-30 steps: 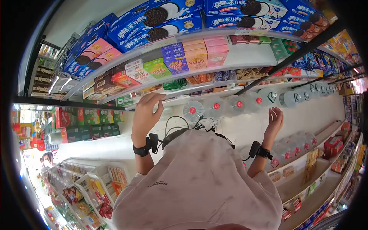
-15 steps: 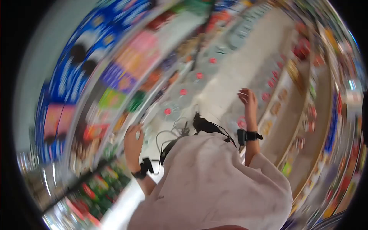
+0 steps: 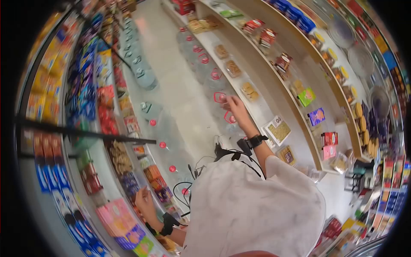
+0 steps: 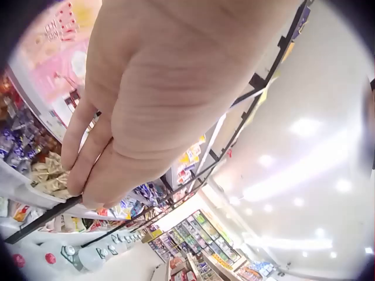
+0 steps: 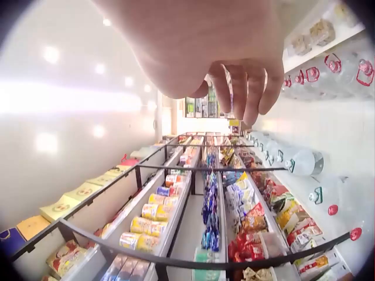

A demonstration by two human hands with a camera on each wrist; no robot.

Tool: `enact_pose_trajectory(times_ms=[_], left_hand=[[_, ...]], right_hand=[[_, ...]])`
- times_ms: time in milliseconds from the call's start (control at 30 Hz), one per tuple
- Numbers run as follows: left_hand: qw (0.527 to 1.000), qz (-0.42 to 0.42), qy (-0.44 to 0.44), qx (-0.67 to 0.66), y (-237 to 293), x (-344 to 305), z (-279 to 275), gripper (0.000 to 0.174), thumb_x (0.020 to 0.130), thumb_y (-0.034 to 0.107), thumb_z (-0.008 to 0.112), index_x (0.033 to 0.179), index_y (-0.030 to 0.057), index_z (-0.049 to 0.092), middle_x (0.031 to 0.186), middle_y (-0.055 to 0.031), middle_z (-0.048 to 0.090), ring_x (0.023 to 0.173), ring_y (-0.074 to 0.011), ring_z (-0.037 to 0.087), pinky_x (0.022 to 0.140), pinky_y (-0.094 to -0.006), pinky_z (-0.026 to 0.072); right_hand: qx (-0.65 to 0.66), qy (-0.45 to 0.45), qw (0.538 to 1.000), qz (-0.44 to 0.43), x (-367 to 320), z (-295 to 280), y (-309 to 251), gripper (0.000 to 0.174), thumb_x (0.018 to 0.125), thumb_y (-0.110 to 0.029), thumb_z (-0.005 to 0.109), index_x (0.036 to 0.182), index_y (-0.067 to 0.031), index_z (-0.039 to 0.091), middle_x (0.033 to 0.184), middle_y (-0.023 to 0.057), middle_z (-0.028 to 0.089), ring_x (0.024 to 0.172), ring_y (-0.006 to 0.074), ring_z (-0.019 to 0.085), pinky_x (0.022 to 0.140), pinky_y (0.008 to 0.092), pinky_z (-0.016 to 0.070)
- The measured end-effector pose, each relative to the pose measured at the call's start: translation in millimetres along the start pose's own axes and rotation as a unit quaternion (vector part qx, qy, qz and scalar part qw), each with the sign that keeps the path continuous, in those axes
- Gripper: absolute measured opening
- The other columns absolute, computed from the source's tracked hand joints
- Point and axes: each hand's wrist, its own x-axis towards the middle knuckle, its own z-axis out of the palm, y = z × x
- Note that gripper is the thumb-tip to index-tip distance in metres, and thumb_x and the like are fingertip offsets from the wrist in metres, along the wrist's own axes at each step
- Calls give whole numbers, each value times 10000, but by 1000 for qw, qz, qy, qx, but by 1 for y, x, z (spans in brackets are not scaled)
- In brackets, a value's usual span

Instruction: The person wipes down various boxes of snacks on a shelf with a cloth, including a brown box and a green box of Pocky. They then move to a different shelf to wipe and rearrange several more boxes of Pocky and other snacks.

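My left hand point(image 3: 146, 204) hangs beside the left-hand shelf, fingers loosely bent and holding nothing. Close to it are small snack packs point(image 3: 155, 176) and a pink box point(image 3: 117, 214). In the left wrist view the palm and fingers point(image 4: 96, 149) cover part of the shelf. My right hand point(image 3: 236, 112) is held out toward the right-hand shelf, also holding nothing, its fingers relaxed. In the head view it overlaps a row of large clear water jugs point(image 3: 215, 75) with red handles. From the right wrist camera, its fingers point(image 5: 239, 88) droop over the aisle.
Shelves line both sides of a pale floor aisle point(image 3: 169, 81). More water jugs point(image 3: 145, 77) stand along the left. On the right shelf are packaged snacks point(image 3: 249, 91) and a flat tray pack point(image 3: 277, 129). A dark shelf rail point(image 3: 90, 135) crosses the left side. Cables point(image 3: 184, 188) hang at the waist.
The view has swung to the right: the left shelf, earlier across the top, now runs down the left, and the right shelf fills more. Both hands stay without anything in them.
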Motion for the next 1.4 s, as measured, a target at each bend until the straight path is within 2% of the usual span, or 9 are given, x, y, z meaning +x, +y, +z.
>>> enact_pose_trajectory(times_ms=[300, 367, 400, 433, 567, 767, 933, 1200, 1400], left_hand=[[991, 109, -66, 34, 106, 184, 57, 318, 863, -43, 652, 1170, 7, 718, 870, -85, 607, 811, -199, 620, 771, -342, 495], [984, 139, -102, 42, 130, 207, 63, 296, 871, -31, 664, 1160, 9, 711, 868, -81, 582, 810, -214, 607, 779, -363, 483], [983, 145, -104, 44, 141, 212, 65, 288, 872, -29, 669, 1155, 9, 709, 863, -85, 576, 803, -222, 604, 777, -370, 482], [982, 148, -104, 45, 150, 218, 67, 281, 874, -27, 673, 1150, 8, 707, 858, -89, 569, 796, -230, 601, 776, -377, 480], [976, 172, -96, 90, 152, 244, 63, 269, 874, -10, 706, 1142, 7, 700, 847, -104, 590, 796, -239, 617, 800, -369, 502], [989, 110, -88, 51, 131, 274, 48, 259, 861, 12, 710, 1119, 15, 694, 849, -121, 574, 792, -292, 602, 786, -415, 477], [992, 125, -9, 17, 121, 275, 30, 194, 927, 62, 712, 1103, -19, 701, 910, -140, 667, 840, -249, 690, 772, -373, 524], [994, 15, 18, -106, 116, 220, 9, 260, 1024, 189, 666, 1139, -41, 706, 1016, -155, 708, 876, -252, 692, 824, -350, 539], [962, -121, 88, -230, 111, 132, 18, 386, 1089, 294, 577, 1082, -77, 683, 977, -147, 723, 863, -212, 696, 810, -345, 532]], right_hand=[[-145, 419, 893, -81, 68, -242, -17, 354, 1018, -274, 627, 1180, 39, 662, 1071, 163, 730, 973, 257, 702, 904, 375, 550], [-358, 530, 758, -127, 64, -289, -3, 433, 945, -322, 721, 1171, 44, 668, 1092, 177, 714, 1092, 331, 675, 988, 436, 508], [-574, 578, 554, -174, 61, -316, 1, 582, 901, -379, 767, 1273, 47, 630, 1237, 245, 674, 1204, 391, 622, 1054, 486, 465], [-549, 543, 635, -15, 48, -333, -15, 739, 892, -469, 758, 1420, 6, 554, 1411, 285, 584, 1346, 448, 514, 1131, 544, 398], [-648, 544, 509, 159, 48, -387, 28, 908, 838, -676, 701, 1554, -170, 468, 1440, 333, 550, 1401, 529, 442, 1149, 630, 361], [-623, 496, 604, -12, 26, -432, 63, 749, 866, -523, 755, 1494, -178, 536, 1367, 274, 613, 1299, 458, 564, 1089, 513, 462], [-511, 551, 660, 22, 39, -313, -7, 585, 916, -391, 759, 1368, -45, 625, 1315, 225, 668, 1184, 419, 634, 1010, 501, 502], [-179, 56, 978, -90, 121, 13, -86, 445, 1018, -114, 651, 1441, -18, 550, 1378, 139, 617, 1220, 277, 616, 1081, 414, 465], [-279, -493, 774, -282, 147, 203, -62, 552, 839, -108, 763, 1359, -39, 595, 1411, 209, 582, 1267, 351, 614, 1032, 397, 517]])
